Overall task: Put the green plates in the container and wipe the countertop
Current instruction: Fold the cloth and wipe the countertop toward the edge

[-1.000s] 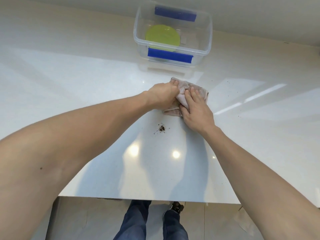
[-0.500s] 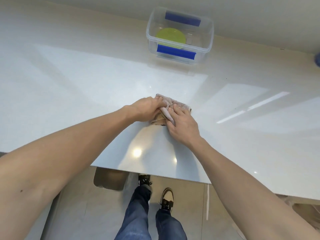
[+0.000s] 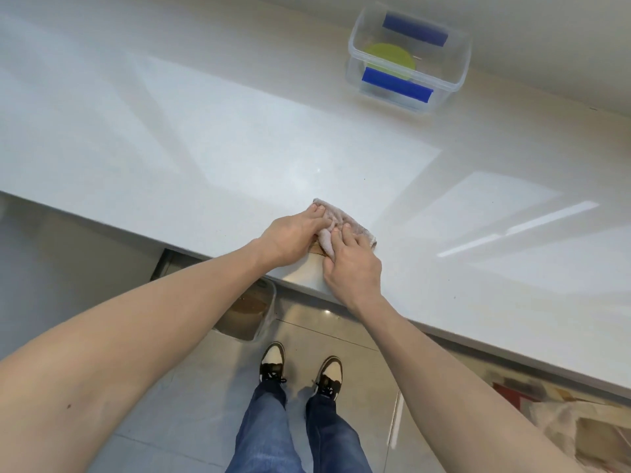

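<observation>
A pinkish-beige cloth point(image 3: 345, 220) lies bunched on the white countertop point(image 3: 239, 158), close to its front edge. My left hand point(image 3: 290, 235) presses on the cloth's left side and my right hand point(image 3: 353, 264) presses on its right side, fingers curled over it. A clear plastic container point(image 3: 457, 83) with blue handles stands at the far right of the counter, against the wall. A green plate point(image 3: 389, 58) lies flat inside it.
Below the counter's front edge a clear bin point(image 3: 249, 315) stands on the grey floor. My legs and shoes point(image 3: 300, 370) are beneath. Coloured clutter point(image 3: 560, 411) lies on the floor at the lower right.
Both hands have dragged the cloth toward the counter's front edge. The dark crumbs seen a second ago are no longer visible. The view has swung left and down.
</observation>
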